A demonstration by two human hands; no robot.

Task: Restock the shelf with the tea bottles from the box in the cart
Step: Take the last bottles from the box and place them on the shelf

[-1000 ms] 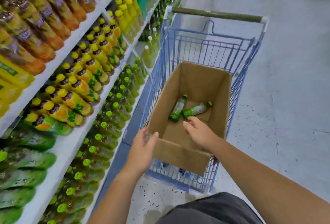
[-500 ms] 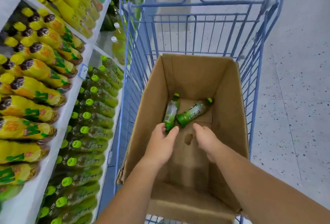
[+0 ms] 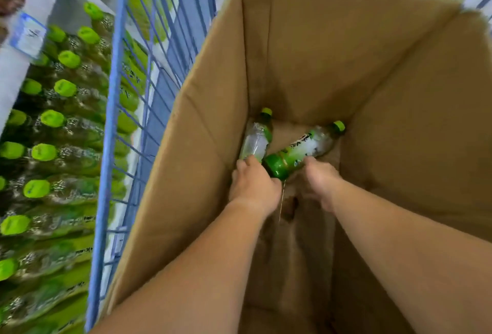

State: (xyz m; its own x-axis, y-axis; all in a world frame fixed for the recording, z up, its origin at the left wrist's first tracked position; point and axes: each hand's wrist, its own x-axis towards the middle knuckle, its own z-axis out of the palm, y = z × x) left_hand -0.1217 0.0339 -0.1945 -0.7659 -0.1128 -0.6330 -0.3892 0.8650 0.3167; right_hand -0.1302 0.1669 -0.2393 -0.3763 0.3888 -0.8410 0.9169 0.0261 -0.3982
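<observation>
Tea bottles (image 3: 279, 163), two of them, lie on the bottom of the box (image 3: 412, 94), right at the grips. The left grip (image 3: 253, 187) lays its fingers over the base of the left bottle (image 3: 257, 139). The right grip (image 3: 316, 184) touches the lower side of the slanted right bottle (image 3: 306, 147). I cannot tell whether either grip has closed. Left of the left grip, past the box wall, is the blue cart (image 3: 111, 120). Beyond it, green-capped bottles (image 3: 50, 118) fill the shelf (image 3: 16, 67).
</observation>
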